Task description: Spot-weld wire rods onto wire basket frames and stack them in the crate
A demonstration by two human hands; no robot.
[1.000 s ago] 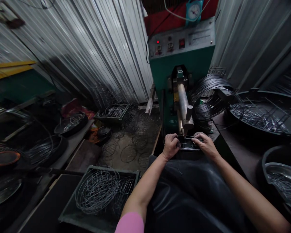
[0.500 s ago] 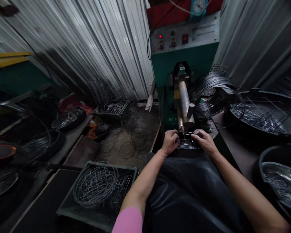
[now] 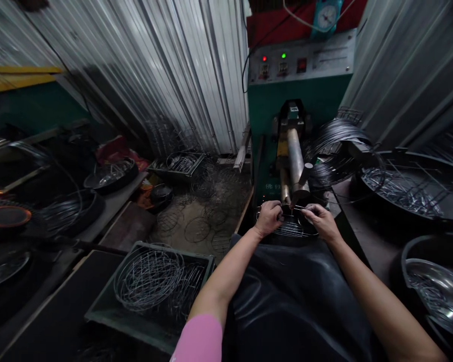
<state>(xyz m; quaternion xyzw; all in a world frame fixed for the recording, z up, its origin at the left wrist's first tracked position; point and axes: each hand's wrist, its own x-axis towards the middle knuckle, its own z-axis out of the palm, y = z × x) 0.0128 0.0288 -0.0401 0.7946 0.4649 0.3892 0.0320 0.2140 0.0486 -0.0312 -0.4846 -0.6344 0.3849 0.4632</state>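
Note:
My left hand and my right hand are both closed on a small wire rack held flat under the tip of the metal arm of a green machine. The left hand pinches the rack's left edge, the right hand its right edge. A red lamp and a green lamp glow on the machine's panel. A black apron covers my lap below the hands.
A green crate of round wire baskets sits at lower left. A coil of dark wire hangs right of the machine. Black tubs of cut wire pieces and a metal bowl stand at right. Loose wire rings litter the floor.
The view has shifted, so the machine sits further right. A green lamp has lit on the panel. Both hands stay on the wire rack under the arm.

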